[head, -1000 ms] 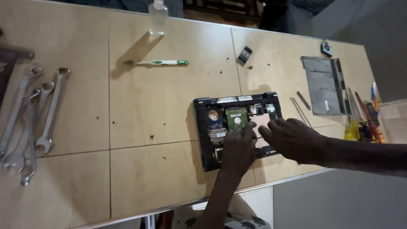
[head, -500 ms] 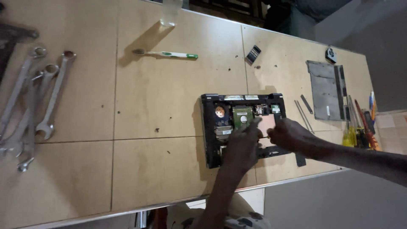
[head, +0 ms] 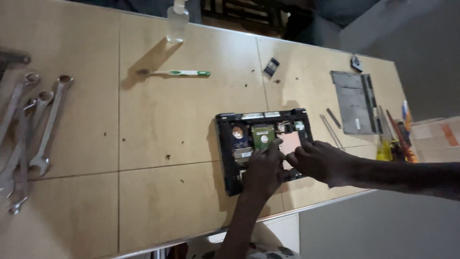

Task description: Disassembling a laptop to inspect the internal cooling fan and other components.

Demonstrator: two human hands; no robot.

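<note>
An opened black laptop base point(head: 229, 144) lies on the wooden table point(head: 167, 124), its insides showing: a green board point(head: 261, 135) and a pink plate point(head: 290, 141). My left hand point(head: 261, 171) reaches in from the bottom edge and lies on the base, fingertips touching the green board. My right hand point(head: 320, 162) comes in from the right with curled fingers at the pink plate's lower edge. Both hands hide the near half of the base, and whether the right fingers pinch a part is hidden.
Several wrenches point(head: 33, 129) lie at the left. A green-handled toothbrush point(head: 175, 73), a clear bottle point(head: 177, 21) and a small dark chip point(head: 271, 67) sit farther back. A grey cover panel point(head: 353, 100), thin metal strips point(head: 330, 128) and screwdrivers point(head: 395, 139) lie at the right.
The view has shifted a little. Both hands stay on the laptop base, and my right hand has slid slightly off the pink plate, showing more of it.
</note>
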